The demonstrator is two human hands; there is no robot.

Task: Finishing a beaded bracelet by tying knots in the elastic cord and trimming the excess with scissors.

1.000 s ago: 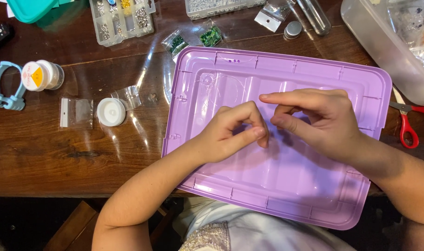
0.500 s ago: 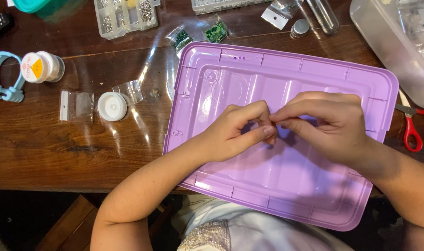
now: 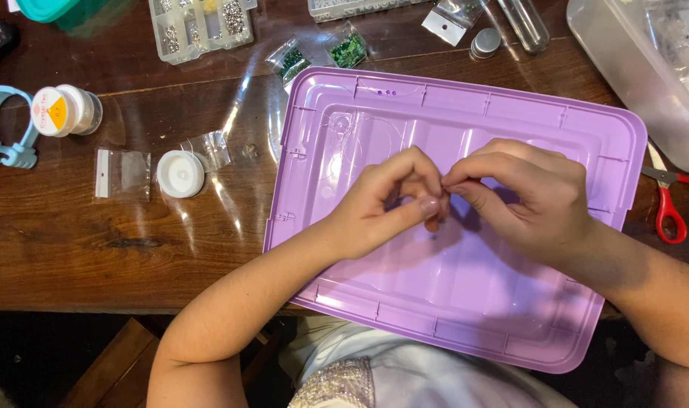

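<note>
A purple plastic lid (image 3: 344, 106) lies upside down like a tray at the table's near edge. Over its middle, my left hand (image 3: 382, 204) and my right hand (image 3: 525, 193) meet fingertip to fingertip. Both pinch the same spot, where a thin clear thread (image 3: 367, 128) that loops across the lid seems to end. What sits between the fingertips is too small to make out. A tiny dark bead (image 3: 433, 236) lies on the lid just below the left thumb.
Left of the lid are a white round cap (image 3: 180, 173), small clear bags (image 3: 122, 173), a thread spool with an orange label (image 3: 61, 110) and a blue plastic tool (image 3: 8, 128). Bead organisers (image 3: 201, 23) and green bead packets (image 3: 348, 47) stand behind. Red scissors (image 3: 670, 208) and a clear tub (image 3: 631, 68) are on the right.
Both hands have drawn closer, and the right index finger has curled in from lying flat to meet the left fingertips. The view has shifted slightly.
</note>
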